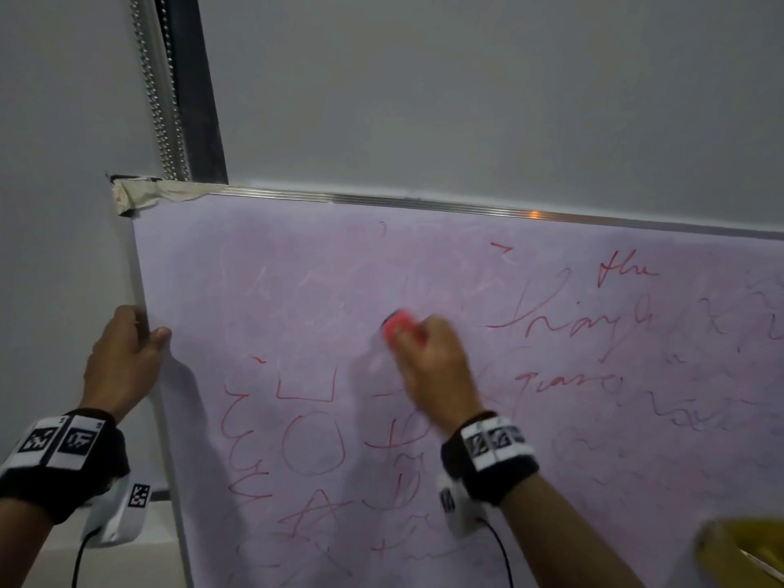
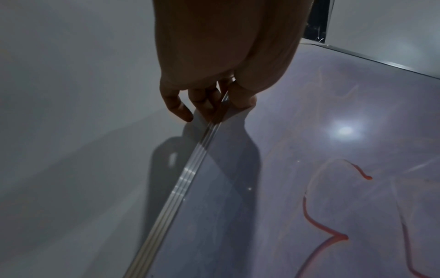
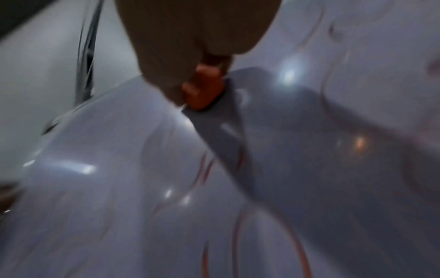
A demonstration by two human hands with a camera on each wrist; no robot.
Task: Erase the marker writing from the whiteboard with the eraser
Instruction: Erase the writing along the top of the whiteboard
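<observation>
The whiteboard [image 1: 297, 265] leans tilted against a grey wall, its upper left part smeared pale pink. Red marker writing [image 1: 314, 439] covers its lower left, and more red words [image 1: 628, 271] run across the right. My right hand [image 1: 428, 367] grips a red eraser [image 1: 399, 324] and presses it flat on the board near the middle; the right wrist view shows the eraser [image 3: 204, 90] blurred, its dark pad against the surface. My left hand [image 1: 127, 354] grips the board's left metal frame edge [image 2: 188, 176], thumb on the front, fingers [image 2: 177, 107] curled behind.
A beaded blind chain [image 1: 159, 87] and a dark window frame [image 1: 195, 87] rise above the board's taped top-left corner [image 1: 135, 195]. A yellow object [image 1: 742, 549] pokes in at the bottom right. Cables hang from both wrist cameras.
</observation>
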